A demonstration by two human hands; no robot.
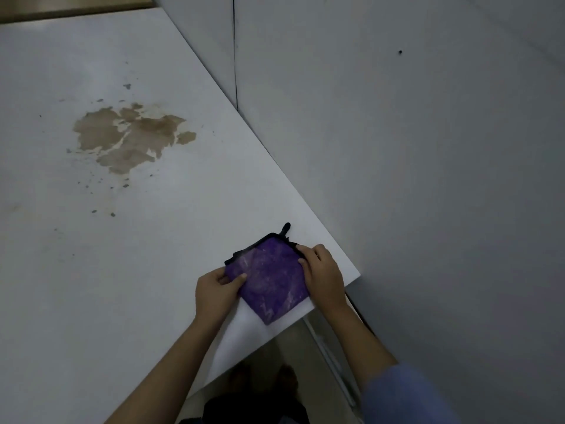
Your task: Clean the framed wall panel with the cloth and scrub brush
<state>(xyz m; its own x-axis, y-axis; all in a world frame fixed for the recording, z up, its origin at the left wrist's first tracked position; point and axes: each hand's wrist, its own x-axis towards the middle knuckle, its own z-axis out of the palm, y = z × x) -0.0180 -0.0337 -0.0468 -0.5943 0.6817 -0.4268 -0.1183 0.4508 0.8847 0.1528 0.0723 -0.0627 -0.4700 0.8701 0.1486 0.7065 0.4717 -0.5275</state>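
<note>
Both hands grip one folded purple cloth (270,281) lying on the white panel (91,240) near its 5 o'clock corner. Left hand (215,293) pinches the cloth's 9 o'clock edge, thumb on top and fingers curled under and hidden. Right hand (322,272) closes over the 3 o'clock edge, fingertips pressed on the fabric, and covers that side of it. A black trim runs along the cloth's upper edges, with one black loop (286,229) sticking out at 12 o'clock. Pale smears mark the purple face; what they are is hard to make out.

Two bare forearms run down to the bottom edge, and one blue sleeve (406,396) shows on the right arm, cut off by the frame. At 10 o'clock from the cloth, well apart, one large brown stain (128,136) sits on the panel with small specks scattered below it. Grey wall (428,179) fills the right side, with one small dark dot (400,52) at about 1 o'clock. Below the panel's edge the floor is dim; two dark shapes (263,381) there are too murky to tell
</note>
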